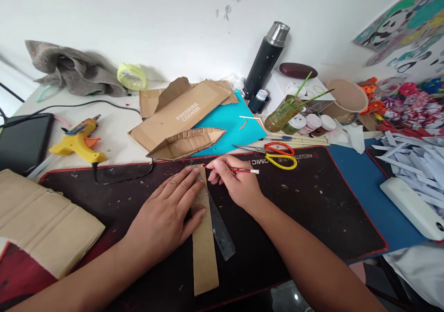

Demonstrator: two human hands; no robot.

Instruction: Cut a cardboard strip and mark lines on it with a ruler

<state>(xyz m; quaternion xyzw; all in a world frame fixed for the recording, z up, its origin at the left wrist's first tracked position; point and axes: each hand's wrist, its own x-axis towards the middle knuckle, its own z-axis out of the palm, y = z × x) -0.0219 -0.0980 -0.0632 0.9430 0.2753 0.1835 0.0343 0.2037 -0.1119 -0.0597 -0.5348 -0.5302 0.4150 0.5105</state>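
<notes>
Flat on a long cardboard strip (205,261) lies my left hand (173,205), fingers stretched toward its far end. My right hand (236,178) grips a red pencil (248,170), its tip at the strip's far end close to my left fingertips. A clear ruler (222,233) sticks out from beside the strip on the right, part of it hidden. Just beyond my hands is a boat-shaped cardboard piece (187,144). Scissors (277,155) with red and yellow handles rest past my right hand.
The dark mat (305,210) lies under my hands. A yellow glue gun (79,141) with its cord is at left, near a folded cardboard piece (45,215). Farther back are a printed cardboard panel (183,113), a black thermos (265,58) and paint jars (312,123). White paper strips (412,164) pile up at right.
</notes>
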